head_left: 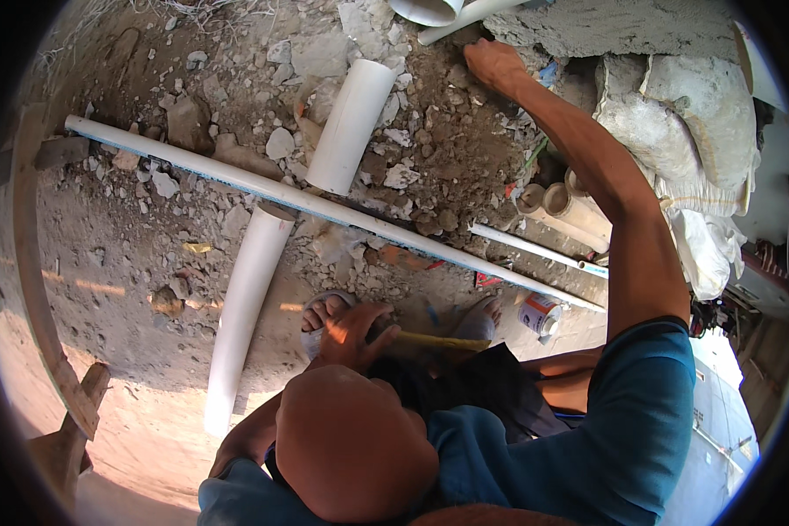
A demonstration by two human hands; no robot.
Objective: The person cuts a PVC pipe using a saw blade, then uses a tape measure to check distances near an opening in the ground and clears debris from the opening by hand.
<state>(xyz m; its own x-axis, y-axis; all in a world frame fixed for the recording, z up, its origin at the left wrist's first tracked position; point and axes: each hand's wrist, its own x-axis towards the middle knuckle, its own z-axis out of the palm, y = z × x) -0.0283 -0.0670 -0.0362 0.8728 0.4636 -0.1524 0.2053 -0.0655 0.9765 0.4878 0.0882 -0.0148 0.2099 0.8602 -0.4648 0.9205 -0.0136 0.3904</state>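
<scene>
My right arm stretches to the far side, where my right hand (493, 65) is low over the soil beside a concrete edge (636, 28). Its fingers are curled in; whatever they may hold is hidden. Close to its fingertips lie the end of a white pipe (465, 19) and a wide pipe's open mouth (427, 9). Near my left sandalled foot (324, 312), my left hand (352, 338) is closed around the dark end of a tool with a yellow handle (443, 341). The handle points right; the exact kind of tool is unclear.
A long thin white pipe (324, 204) crosses the rubble, between two thick white pipes (352, 127) (247, 324). Rightward are a small can (539, 314), short thin pipes (535, 250), tan tubes (570, 215) and stacked sacks (675, 131). A wooden frame (31, 289) stands left.
</scene>
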